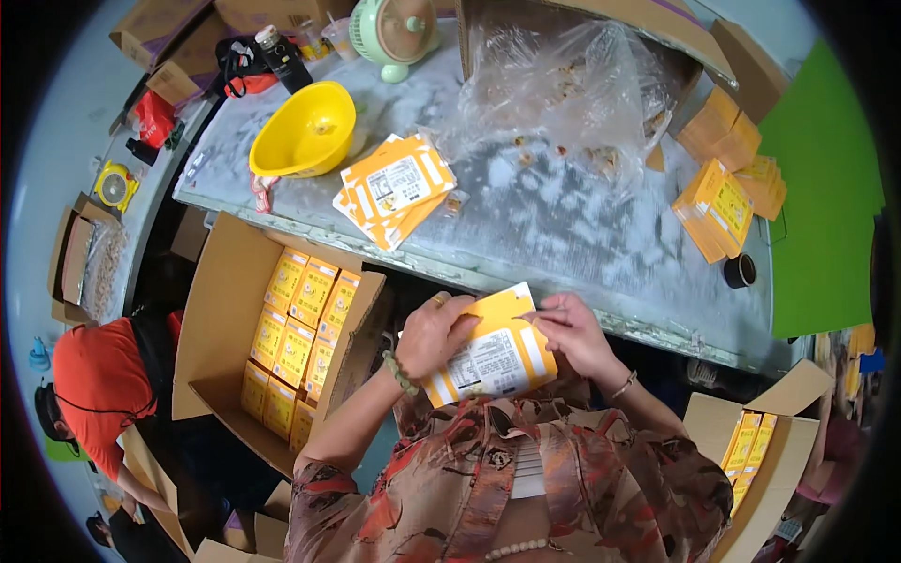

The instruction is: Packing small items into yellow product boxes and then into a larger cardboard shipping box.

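Note:
A flat yellow-and-white carton blank (pixel 488 361) with a printed white panel is held up in front of my chest, near the table's front edge. My left hand (pixel 434 333) grips its left side, thumb across the front. At the upper right edge my right hand (pixel 572 336) pinches the blank between thumb and fingers. On the table beyond lies a loose stack of similar flat blanks (pixel 389 188). An open cardboard box (pixel 221 319) to my left holds several closed yellow cartons (pixel 298 324) in rows.
A yellow basin (pixel 314 127), a green fan (pixel 392 38) and a crumpled clear plastic bag (pixel 563 84) occupy the table (pixel 526 225). More yellow blanks (pixel 718 211) lie at its right, beside a dark round container (pixel 740 271). Another open box (pixel 793 441) stands lower right. A person in orange (pixel 99 385) bends at left.

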Available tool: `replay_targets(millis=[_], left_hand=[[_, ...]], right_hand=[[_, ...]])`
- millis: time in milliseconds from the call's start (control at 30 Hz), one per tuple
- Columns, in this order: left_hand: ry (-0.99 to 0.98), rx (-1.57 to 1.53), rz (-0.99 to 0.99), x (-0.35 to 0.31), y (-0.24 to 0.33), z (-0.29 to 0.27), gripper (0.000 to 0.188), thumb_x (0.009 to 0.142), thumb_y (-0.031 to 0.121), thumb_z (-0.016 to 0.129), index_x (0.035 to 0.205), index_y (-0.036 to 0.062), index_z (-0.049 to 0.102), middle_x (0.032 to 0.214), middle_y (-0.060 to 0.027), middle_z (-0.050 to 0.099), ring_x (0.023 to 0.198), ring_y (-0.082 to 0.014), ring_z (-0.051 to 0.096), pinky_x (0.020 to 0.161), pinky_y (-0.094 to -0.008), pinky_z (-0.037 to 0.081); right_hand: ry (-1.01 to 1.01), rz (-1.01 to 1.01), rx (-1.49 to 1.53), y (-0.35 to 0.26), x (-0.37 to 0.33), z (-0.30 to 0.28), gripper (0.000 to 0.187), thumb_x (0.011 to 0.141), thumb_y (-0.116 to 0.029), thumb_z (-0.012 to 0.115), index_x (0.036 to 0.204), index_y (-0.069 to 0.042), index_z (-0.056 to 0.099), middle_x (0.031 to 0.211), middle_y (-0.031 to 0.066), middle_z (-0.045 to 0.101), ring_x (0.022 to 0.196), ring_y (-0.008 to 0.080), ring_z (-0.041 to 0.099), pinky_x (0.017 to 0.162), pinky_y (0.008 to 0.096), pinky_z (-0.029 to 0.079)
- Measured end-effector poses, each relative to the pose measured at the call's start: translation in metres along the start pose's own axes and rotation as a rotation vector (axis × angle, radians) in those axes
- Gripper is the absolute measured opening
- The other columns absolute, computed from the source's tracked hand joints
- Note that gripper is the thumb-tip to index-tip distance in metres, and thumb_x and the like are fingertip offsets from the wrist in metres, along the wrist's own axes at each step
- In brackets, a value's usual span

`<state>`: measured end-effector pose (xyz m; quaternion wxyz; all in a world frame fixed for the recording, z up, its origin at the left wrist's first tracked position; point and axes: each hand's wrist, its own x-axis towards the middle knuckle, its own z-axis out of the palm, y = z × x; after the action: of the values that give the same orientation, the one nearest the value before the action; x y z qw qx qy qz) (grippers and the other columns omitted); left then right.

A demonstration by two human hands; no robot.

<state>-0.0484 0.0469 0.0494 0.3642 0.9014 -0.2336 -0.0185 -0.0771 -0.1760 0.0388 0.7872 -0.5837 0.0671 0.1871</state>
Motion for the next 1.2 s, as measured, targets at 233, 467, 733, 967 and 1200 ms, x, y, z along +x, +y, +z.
replay_targets(millis=[233,467,733,967,1200], left_hand=[[-0.166,0.213,0.299,-0.004,0.030,0.001,0.048,0.065,0.028,0.063,0.100,0.0004,0.046,0.082,-0.0155,0.052,0.069,-0.0300,0.053,0.058,-0.0338,0.043],[-0.152,-0.382,-0.020,0.009,0.032,0.000,0.032,0.074,0.023,0.057,0.091,-0.0038,0.051,0.071,-0.0137,0.058,0.064,-0.0212,0.058,0.059,-0.0282,0.045],[0.280,-0.640,-0.140,-0.018,0.021,0.043,0.043,0.083,0.019,0.043,0.118,-0.0015,0.029,0.116,-0.0130,0.039,0.099,-0.0121,0.041,0.083,-0.0242,0.033],[0.052,-0.865,-0.408,-0.010,0.005,0.026,0.032,0.087,0.024,0.036,0.096,-0.0026,0.049,0.082,-0.0031,0.053,0.079,-0.0082,0.045,0.069,-0.0203,0.037],[0.119,-0.410,0.076,-0.005,0.016,0.003,0.022,0.085,0.014,0.039,0.096,-0.0016,0.049,0.094,-0.0104,0.051,0.084,-0.0151,0.048,0.073,-0.0254,0.038]], right_hand=[[-0.182,0.026,0.007,0.012,-0.041,-0.007,0.014,0.079,-0.004,0.046,0.093,0.000,0.046,0.086,0.0047,0.055,0.074,0.0062,0.050,0.062,0.0186,0.040],[0.272,-0.744,-0.605,-0.029,0.001,0.000,0.024,0.079,-0.009,0.048,0.100,0.002,0.048,0.085,0.0066,0.057,0.075,0.0121,0.054,0.068,0.0242,0.043],[0.263,-0.362,-0.641,0.015,-0.005,0.021,0.043,0.083,-0.018,0.042,0.122,-0.005,0.029,0.113,0.0106,0.045,0.097,0.0173,0.048,0.081,0.0245,0.037],[0.149,-0.521,-0.677,0.008,-0.004,0.020,0.035,0.081,-0.018,0.044,0.115,-0.010,0.041,0.105,0.0100,0.050,0.086,0.0206,0.055,0.074,0.0252,0.042],[0.016,-0.610,-0.769,-0.004,-0.005,0.017,0.028,0.079,-0.016,0.047,0.105,-0.007,0.050,0.090,0.0088,0.050,0.076,0.0212,0.052,0.064,0.0263,0.042]])
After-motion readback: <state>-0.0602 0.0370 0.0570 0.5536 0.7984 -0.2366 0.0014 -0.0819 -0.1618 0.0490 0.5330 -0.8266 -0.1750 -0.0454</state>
